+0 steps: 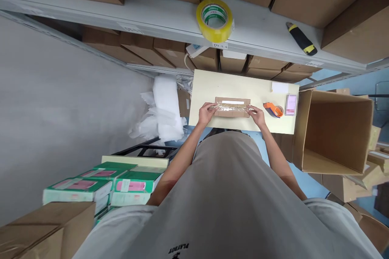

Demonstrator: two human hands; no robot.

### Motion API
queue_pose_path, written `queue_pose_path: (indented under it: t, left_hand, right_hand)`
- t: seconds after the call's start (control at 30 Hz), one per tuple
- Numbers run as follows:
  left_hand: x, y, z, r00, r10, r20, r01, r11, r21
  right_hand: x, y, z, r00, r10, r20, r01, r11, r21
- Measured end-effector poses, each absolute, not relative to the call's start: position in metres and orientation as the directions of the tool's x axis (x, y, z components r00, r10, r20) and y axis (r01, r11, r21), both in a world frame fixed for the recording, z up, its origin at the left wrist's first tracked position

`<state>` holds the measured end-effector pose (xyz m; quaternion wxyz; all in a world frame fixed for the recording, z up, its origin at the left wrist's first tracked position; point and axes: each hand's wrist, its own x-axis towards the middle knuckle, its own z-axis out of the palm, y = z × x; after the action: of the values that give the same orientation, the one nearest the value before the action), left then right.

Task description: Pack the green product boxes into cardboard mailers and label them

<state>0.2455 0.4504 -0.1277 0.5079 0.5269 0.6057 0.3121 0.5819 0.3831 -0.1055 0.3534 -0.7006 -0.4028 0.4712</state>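
Note:
A small flat cardboard box [232, 114] lies on the pale yellow table in front of me. Shiny clear tape runs lengthwise across its top, and a white strip shows near its far edge. At the box's left end, my left hand [207, 113] is closed, its fingertips pinching the edge where the tape ends. My right hand [257, 116] closes on the opposite end in the same way. To the right of that hand rests an orange tape dispenser [271, 109].
The table [202, 89] also bears a phone [291, 104] and white paper [280, 87]. Right of it stands a large open carton [334, 129]; left is white foam wrap [165, 109]. A shelf above holds a yellow tape roll [226, 28] and a utility knife [301, 39]. Green boxes [136, 184] are stacked lower left.

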Motion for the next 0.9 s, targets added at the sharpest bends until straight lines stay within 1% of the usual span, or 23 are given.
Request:
queue_pose_path:
  t: [0.1,0.23,0.43,0.57,0.63,0.8,0.9]
  left_hand:
    - [0.247,0.449,-0.127,0.050,0.954,-0.296,0.311,0.266,0.912]
    - [0.248,0.449,-0.126,0.029,0.948,-0.318,0.273,0.298,0.914]
    - [0.249,0.456,-0.126,0.028,0.943,-0.331,0.265,0.313,0.912]
    - [0.249,0.458,-0.124,0.066,0.947,-0.313,0.251,0.288,0.924]
    - [0.250,0.458,-0.123,0.073,0.945,-0.318,0.258,0.290,0.922]
    - [0.254,0.459,-0.123,0.077,0.930,-0.358,0.293,0.322,0.900]
    - [0.257,0.460,-0.122,0.080,0.929,-0.360,0.300,0.322,0.898]
  right_hand:
    - [0.577,0.381,-0.103,0.274,0.874,-0.400,0.216,-0.461,-0.860]
    - [0.572,0.379,-0.102,0.295,0.872,-0.391,0.170,-0.450,-0.877]
    - [0.567,0.379,-0.104,0.351,0.843,-0.406,0.176,-0.486,-0.856]
    - [0.567,0.376,-0.103,0.372,0.852,-0.369,0.106,-0.434,-0.895]
    - [0.568,0.374,-0.102,0.381,0.852,-0.359,0.099,-0.424,-0.900]
    - [0.568,0.371,-0.102,0.431,0.806,-0.406,0.108,-0.493,-0.864]
    - [0.563,0.369,-0.103,0.475,0.787,-0.394,0.097,-0.491,-0.866]
